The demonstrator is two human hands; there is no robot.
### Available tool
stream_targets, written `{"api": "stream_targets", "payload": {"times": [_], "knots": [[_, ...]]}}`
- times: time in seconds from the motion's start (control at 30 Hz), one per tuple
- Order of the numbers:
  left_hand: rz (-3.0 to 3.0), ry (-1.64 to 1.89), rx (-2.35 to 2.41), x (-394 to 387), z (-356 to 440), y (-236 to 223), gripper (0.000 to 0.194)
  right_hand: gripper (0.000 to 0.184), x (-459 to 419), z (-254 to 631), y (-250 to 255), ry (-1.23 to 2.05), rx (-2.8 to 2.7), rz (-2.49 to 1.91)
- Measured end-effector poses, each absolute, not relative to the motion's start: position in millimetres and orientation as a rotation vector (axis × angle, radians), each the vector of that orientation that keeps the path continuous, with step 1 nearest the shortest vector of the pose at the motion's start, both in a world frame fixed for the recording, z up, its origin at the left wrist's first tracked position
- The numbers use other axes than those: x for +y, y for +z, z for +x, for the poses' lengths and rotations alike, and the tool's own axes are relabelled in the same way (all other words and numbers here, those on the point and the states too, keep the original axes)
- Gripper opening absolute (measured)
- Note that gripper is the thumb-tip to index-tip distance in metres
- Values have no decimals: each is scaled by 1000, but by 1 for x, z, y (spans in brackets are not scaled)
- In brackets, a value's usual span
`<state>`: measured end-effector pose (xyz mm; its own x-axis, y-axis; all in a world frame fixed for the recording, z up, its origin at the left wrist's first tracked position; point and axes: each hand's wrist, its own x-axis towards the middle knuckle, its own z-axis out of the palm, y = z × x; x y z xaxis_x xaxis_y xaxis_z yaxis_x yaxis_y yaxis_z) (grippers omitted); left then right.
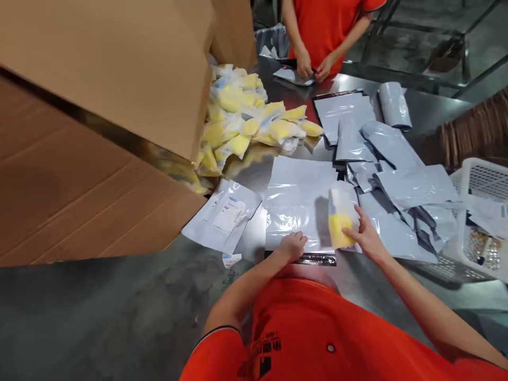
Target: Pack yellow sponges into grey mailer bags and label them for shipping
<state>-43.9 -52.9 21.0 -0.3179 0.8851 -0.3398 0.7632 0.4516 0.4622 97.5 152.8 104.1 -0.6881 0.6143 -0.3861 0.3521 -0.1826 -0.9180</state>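
Shiny metal table (pixel 254 239) with a heap of yellow packets (pixel 230 99), pale plastic bags (pixel 413 185) and a white basket (pixel 460 227).

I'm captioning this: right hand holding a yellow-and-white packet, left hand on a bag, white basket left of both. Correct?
No: the head view shows the white basket right of both the left hand and right hand; the rest holds.

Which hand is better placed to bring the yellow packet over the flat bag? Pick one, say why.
Right hand, probably: it holds the yellow packet by the flat bag. The left hand is at the bag's near edge, likely better placed to steady it.
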Motion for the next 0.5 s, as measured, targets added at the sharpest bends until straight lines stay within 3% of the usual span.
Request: {"api": "stream_targets", "payload": {"times": [0.17, 0.4, 0.5], "knots": [[1391, 129, 2237, -36, -44, 13, 23, 47, 156, 164, 93, 2438, -1477, -1417], [1483, 42, 2170, -49, -37, 22, 14, 55, 133, 183, 66, 2594, -1634, -1404], [1430, 38, 2236, -43, -41, 21, 23, 53, 125, 182, 61, 2546, -1833, -1371]]}}
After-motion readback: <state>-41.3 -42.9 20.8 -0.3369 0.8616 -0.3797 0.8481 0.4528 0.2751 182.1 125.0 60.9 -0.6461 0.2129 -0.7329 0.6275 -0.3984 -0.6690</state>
